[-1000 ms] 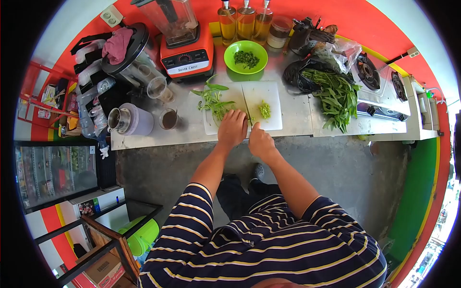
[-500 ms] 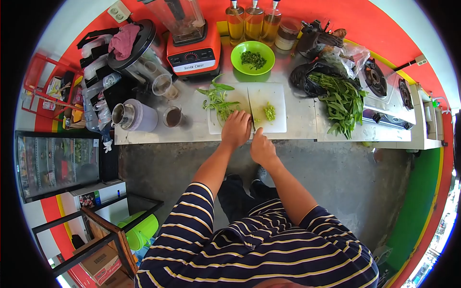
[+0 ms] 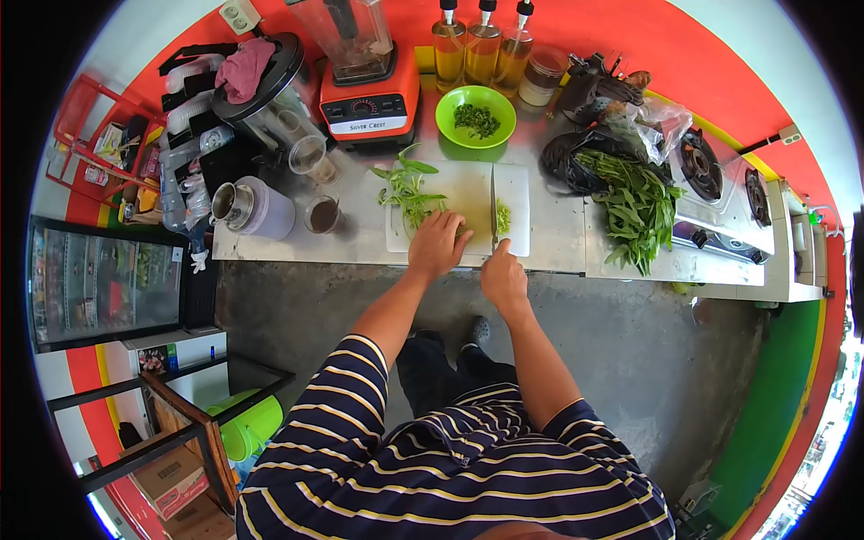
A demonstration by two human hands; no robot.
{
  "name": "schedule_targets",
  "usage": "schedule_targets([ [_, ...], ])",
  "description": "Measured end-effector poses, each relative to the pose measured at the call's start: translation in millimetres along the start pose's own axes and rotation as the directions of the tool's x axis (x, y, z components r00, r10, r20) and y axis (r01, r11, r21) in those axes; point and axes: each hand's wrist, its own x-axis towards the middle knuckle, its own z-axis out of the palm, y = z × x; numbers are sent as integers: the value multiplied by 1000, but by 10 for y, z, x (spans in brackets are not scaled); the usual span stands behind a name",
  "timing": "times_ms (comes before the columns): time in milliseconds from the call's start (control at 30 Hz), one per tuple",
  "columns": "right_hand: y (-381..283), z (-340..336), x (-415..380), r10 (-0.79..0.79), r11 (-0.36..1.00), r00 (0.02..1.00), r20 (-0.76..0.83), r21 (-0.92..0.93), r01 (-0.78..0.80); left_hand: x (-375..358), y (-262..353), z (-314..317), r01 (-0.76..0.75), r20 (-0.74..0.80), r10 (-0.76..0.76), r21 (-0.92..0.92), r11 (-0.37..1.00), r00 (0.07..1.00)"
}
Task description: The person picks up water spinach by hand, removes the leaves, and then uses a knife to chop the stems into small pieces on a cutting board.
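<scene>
A white cutting board (image 3: 515, 243) lies at the counter's front edge. My right hand (image 3: 504, 275) is closed around the handle of a knife (image 3: 493, 209), whose blade points away from me across the board. Just right of the blade sits a small heap of chopped green pieces (image 3: 503, 216). My left hand (image 3: 436, 245) presses down with bent fingers on the stem end of some leafy greens (image 3: 409, 193), which spread over the board's left side. Beyond the board stands a lime-green bowl (image 3: 445, 128) containing chopped leaves (image 3: 477, 121).
To the right, a large bunch of leafy greens (image 3: 637, 214) spills from a black plastic bag (image 3: 560, 162), beside a gas stove (image 3: 720, 193). Leftward stand a glass of dark liquid (image 3: 323, 215), a flask (image 3: 266, 207) and a red blender (image 3: 367, 106). Oil bottles (image 3: 481, 52) line the back.
The knife and my right hand have shifted right, away from my left hand, and the blade now stands against the chopped heap. My left hand stays on the greens. The whole view has shifted slightly.
</scene>
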Motion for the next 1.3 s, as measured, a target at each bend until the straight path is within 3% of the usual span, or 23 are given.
schedule_targets([
  [200, -201, -28, -117, -85, 995, 996, 13, 54, 84, -20, -59, 8, 21, 34, -18, -69, 997, 999],
  [367, -248, 140, -166, -149, 987, 989, -4, -62, 149, -17, -69, 25, -50, 25, 50, -4, 999, 998],
  [567, -266, 192, -194, -112, 973, 992, 52, -197, 120, -24, -59, -18, -35, 68, 34, 7, 999, 997],
  [900, -283, 94, -117, -121, 987, 986, 112, -91, 131, -11, -31, -11, -79, -23, 79, -19, 997, 997],
  [967, -343, 119, -176, -55, 993, 990, 129, -97, 68, -16, -1, -60, -57, -9, 56, -50, 997, 998],
  [1167, -340, 24, 114, -122, 989, 981, 153, -65, 133, -36, -30, -26, -34, 30, 36, -46, 998, 999],
  [1300, -340, 51, -38, -83, 996, 978, 191, -25, 89, -14, -70, -15, -85, -38, 83, -62, 994, 996],
])
